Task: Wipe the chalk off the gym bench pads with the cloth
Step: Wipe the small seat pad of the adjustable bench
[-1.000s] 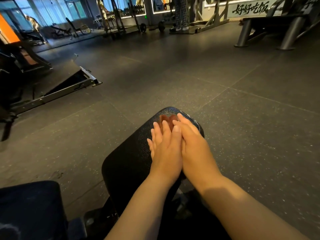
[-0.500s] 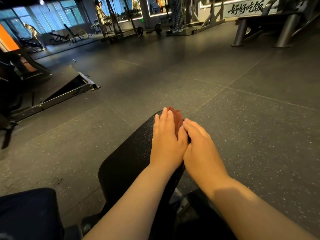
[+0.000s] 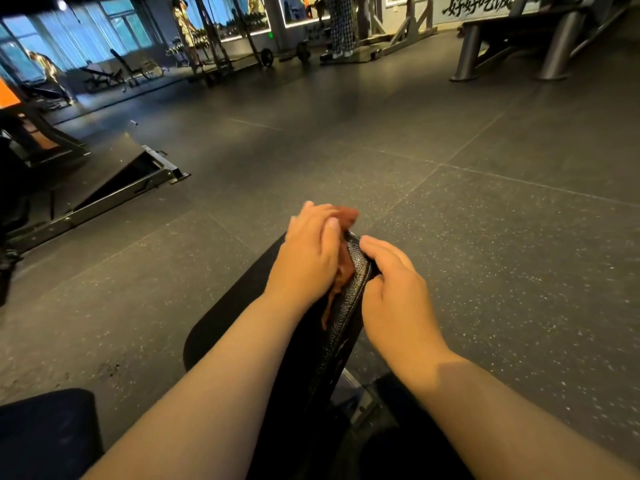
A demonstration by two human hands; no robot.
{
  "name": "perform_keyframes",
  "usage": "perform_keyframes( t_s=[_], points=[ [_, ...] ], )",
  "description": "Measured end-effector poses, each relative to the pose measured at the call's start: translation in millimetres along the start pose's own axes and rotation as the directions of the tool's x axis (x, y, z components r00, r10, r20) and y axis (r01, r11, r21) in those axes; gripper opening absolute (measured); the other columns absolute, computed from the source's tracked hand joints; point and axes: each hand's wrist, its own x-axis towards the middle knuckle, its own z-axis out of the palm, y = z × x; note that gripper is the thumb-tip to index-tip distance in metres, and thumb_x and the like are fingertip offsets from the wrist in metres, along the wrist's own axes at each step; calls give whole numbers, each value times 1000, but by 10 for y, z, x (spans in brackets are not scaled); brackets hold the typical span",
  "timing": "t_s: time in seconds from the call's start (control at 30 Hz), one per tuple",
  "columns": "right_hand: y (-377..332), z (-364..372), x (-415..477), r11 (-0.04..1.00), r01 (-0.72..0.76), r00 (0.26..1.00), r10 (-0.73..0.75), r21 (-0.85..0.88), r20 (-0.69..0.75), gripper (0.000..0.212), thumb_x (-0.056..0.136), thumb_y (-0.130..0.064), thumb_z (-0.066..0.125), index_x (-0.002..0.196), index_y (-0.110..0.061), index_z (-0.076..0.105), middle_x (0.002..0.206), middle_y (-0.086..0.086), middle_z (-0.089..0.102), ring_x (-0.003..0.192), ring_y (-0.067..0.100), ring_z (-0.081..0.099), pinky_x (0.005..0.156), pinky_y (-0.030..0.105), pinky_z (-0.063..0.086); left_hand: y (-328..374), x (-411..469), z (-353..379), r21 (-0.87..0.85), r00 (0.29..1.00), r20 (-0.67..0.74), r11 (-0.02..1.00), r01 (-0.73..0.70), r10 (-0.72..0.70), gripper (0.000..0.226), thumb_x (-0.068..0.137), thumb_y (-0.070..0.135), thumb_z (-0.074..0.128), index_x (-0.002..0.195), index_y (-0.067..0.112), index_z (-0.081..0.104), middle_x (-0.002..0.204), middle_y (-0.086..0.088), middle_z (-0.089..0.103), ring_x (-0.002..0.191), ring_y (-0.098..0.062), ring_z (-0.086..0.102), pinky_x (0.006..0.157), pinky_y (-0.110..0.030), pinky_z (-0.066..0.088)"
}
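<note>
A black gym bench pad (image 3: 242, 306) runs away from me in the middle of the head view. A reddish-brown cloth (image 3: 348, 216) lies at its far end, mostly hidden under my left hand (image 3: 308, 258). That hand's fingers curl over the cloth at the pad's tip; a strip of cloth shows beside its palm. My right hand (image 3: 394, 296) is apart from the cloth, with its thumb on top of the pad's right edge and its fingers curled round the side.
A second dark pad (image 3: 45, 434) sits at the lower left. A low metal machine frame (image 3: 114, 195) lies on the rubber floor to the left. Steel legs (image 3: 554, 46) stand at the far right, and a person (image 3: 341, 26) stands far back.
My left hand pushed the cloth forward to the pad's far tip and curled over it. My right hand left the cloth and moved to the pad's right edge.
</note>
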Motion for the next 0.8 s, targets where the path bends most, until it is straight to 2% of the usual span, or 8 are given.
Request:
perform_keyframes(
  t_s=[0.07,0.1,0.17,0.3,0.5,0.67,0.73,0.8],
  points=[
    [6,0,5,999,-20,1000,20,29,-3,63,90,13,34,141,-16,55,145,-6,48,130,-4,38,98,-10,14,-66,250,-51,-39,981,-54,982,187,-189,47,97,40,25,112,29,68,100,0,70,126,-28,52,121,-44,22],
    [-3,-4,6,998,-34,999,34,54,-5,62,90,14,34,140,-16,56,144,-7,50,126,-7,38,95,-10,16,-28,320,-39,1,970,-74,972,234,-233,48,96,37,25,110,26,70,102,-2,70,127,-28,50,121,-48,21],
    [-15,-27,9,994,-44,999,47,98,-24,61,89,15,35,137,-15,59,140,-6,53,117,-13,40,90,-11,20,144,275,69,118,984,-66,978,172,-165,40,100,25,31,109,19,70,117,-1,65,135,-22,38,122,-49,12],
    [-32,-27,32,990,-31,997,42,140,-72,57,87,15,38,127,-16,65,127,-8,58,103,-12,48,86,-8,26,234,-156,94,32,992,46,993,-116,115,39,102,33,34,128,24,60,144,9,52,149,-10,20,123,-34,5],
    [-24,-36,49,989,-68,992,82,130,-100,55,90,11,38,130,-16,63,125,-9,59,113,-1,50,88,-7,29,131,69,45,142,967,-111,959,245,-231,50,101,38,23,139,17,48,157,-6,36,151,-26,16,123,-52,10],
    [-43,-47,54,977,-96,982,125,193,-144,51,93,9,36,128,-19,61,127,-6,58,114,2,54,89,-1,37,331,-436,91,163,997,71,985,-50,39,57,104,35,23,159,21,19,167,5,11,153,-11,-5,122,-31,-7],
    [-52,-27,41,984,-91,987,110,156,-121,52,91,9,36,128,-19,60,124,-9,54,112,2,53,90,2,36,194,-327,22,181,998,58,984,-6,-5,53,106,34,23,158,23,22,166,6,15,153,-10,-2,123,-32,-8],
    [-53,-18,22,990,-76,991,88,117,-104,54,90,10,36,129,-18,59,122,-11,51,114,3,52,96,8,35,155,-115,21,173,984,-34,968,179,-176,48,106,30,23,153,20,28,165,0,21,154,-17,3,125,-43,-4]
  ],
)
